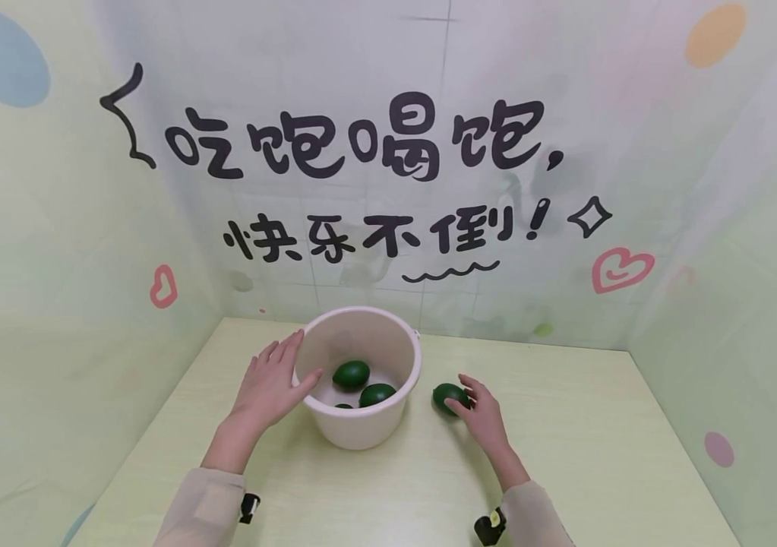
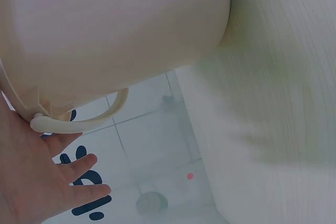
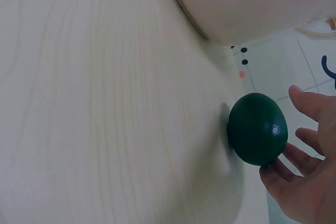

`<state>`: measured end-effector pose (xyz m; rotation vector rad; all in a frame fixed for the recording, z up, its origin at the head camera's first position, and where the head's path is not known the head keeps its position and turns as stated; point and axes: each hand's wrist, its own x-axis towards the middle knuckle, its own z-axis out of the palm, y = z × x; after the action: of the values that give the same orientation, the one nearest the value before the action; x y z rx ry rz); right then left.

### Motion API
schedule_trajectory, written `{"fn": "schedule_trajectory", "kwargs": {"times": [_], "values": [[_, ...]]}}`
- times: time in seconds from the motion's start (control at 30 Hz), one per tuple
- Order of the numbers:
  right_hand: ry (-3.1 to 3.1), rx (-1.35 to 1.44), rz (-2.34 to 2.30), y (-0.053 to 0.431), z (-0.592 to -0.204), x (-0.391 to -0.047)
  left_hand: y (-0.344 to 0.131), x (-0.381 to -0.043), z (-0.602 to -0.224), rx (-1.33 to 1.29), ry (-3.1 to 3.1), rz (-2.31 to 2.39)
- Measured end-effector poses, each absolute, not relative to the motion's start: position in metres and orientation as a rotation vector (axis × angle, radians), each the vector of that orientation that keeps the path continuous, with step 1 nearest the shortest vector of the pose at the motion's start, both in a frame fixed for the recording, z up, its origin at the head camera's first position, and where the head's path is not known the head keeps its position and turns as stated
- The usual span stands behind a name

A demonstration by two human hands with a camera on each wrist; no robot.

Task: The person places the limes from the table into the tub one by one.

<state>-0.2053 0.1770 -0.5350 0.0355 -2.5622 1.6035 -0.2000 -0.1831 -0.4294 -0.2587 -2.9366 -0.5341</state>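
Note:
A pale pink bucket (image 1: 361,429) stands on the table with two dark green limes (image 1: 351,375) and part of a third inside. My left hand (image 1: 270,386) rests against the left side of its rim, thumb over the edge. In the left wrist view the left fingers (image 2: 79,169) are spread and fairly straight beside the bucket's handle (image 2: 79,124). Right of the bucket, another lime (image 3: 257,129) sits on the table. Around it is my right hand (image 1: 487,422), fingertips touching one side. In the right wrist view the thumb stands apart from the lime.
The light wooden table (image 1: 333,509) ends at a printed curtain wall (image 1: 388,45) behind the bucket. Similar sheets hang at the left and right. Dark wrist devices (image 1: 491,526) sit at both sleeves.

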Motion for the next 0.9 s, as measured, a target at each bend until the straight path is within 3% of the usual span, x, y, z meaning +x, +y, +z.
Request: {"fn": "schedule_trajectory", "kwargs": {"times": [0.9], "values": [[-2.676, 0.009, 1.455, 0.176, -0.546, -0.210, -0.183, -0.200, -0.430, -0.256, -2.933, -0.539]]}}
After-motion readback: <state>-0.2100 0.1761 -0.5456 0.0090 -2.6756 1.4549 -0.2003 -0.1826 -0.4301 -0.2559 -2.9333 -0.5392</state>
